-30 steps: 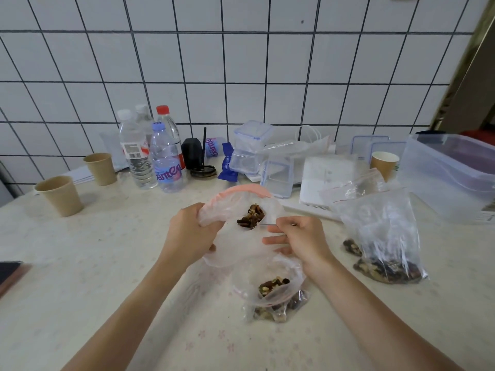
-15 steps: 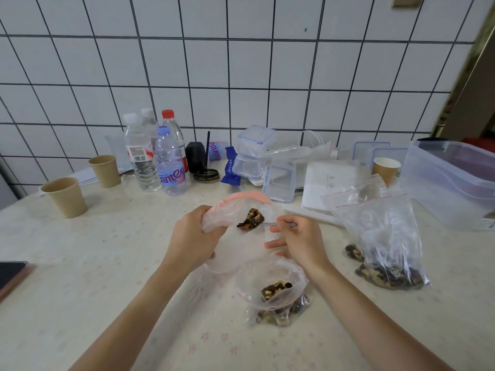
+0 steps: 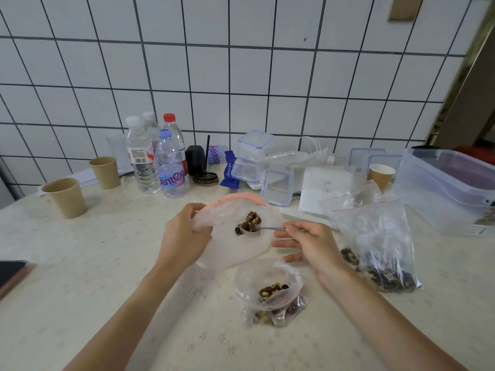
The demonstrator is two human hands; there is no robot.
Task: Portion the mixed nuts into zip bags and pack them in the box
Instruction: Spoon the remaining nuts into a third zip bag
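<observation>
My left hand (image 3: 184,236) grips the pink-rimmed mouth of a clear zip bag (image 3: 233,247) and holds it open above the table. My right hand (image 3: 308,242) pinches the handle of a metal spoon (image 3: 270,228). The spoon's bowl is inside the bag's mouth, heaped with mixed nuts (image 3: 249,222). Close in front lies a small open zip bag (image 3: 270,293) with nuts in it. A larger bag of nuts (image 3: 380,250) stands at the right. The big clear plastic box (image 3: 450,191) sits at the far right.
Water bottles (image 3: 168,167), two paper cups (image 3: 67,196) and small clear lidded containers (image 3: 254,159) line the back by the tiled wall. A white stack (image 3: 318,194) and another cup (image 3: 380,175) lie at the back right. A phone (image 3: 10,271) rests at the left edge.
The spoon with its nuts has sunk lower into the held bag and tilted, with nuts slipping off its tip. My right hand has shifted slightly right.
</observation>
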